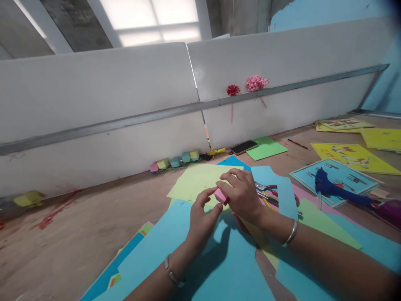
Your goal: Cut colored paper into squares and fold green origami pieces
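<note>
A small pink paper box (221,196) is held between both hands above the sheets. My left hand (203,215) grips its lower left side with thumb and fingers. From the right, my right hand (240,194) closes its fingers on the same box. Below them lie light blue paper (228,259) and pale yellow paper (194,182). Scissors (267,194) rest just right of my right hand, partly under a light blue strip (287,198).
Small paper boxes (176,161) stand in a row by the white panel (94,104). Near it lie a phone (244,147) and green paper (266,148). A blue and purple tool (344,192) and decorated cards (354,156) are at right.
</note>
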`<action>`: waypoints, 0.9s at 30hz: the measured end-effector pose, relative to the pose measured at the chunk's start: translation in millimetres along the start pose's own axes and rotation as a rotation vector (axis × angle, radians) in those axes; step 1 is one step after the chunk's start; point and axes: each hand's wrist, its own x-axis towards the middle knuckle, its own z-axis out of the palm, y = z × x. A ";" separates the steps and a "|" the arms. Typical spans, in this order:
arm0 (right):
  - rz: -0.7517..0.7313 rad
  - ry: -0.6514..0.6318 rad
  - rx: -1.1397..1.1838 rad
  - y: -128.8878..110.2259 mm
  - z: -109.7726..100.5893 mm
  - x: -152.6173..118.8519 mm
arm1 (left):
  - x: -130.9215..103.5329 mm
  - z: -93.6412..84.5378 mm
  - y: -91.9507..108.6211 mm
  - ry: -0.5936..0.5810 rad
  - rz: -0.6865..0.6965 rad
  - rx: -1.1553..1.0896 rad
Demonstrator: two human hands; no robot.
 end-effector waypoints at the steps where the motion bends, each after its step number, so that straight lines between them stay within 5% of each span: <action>1: -0.014 -0.013 0.016 0.1 -1.1 1.7 | -0.7 0.4 0.9 0.060 0.068 0.059; 6: -0.104 -0.141 0.052 1.9 -8.5 10.4 | -3.3 2.4 7.2 0.191 0.235 0.106; 19: -0.296 -0.339 0.021 -6.3 -49.2 26.7 | -20.5 -24.5 45.5 0.003 0.056 0.147; 27: -0.387 -0.257 0.390 -27.7 -26.4 6.0 | -65.2 -56.4 4.3 0.253 0.072 0.456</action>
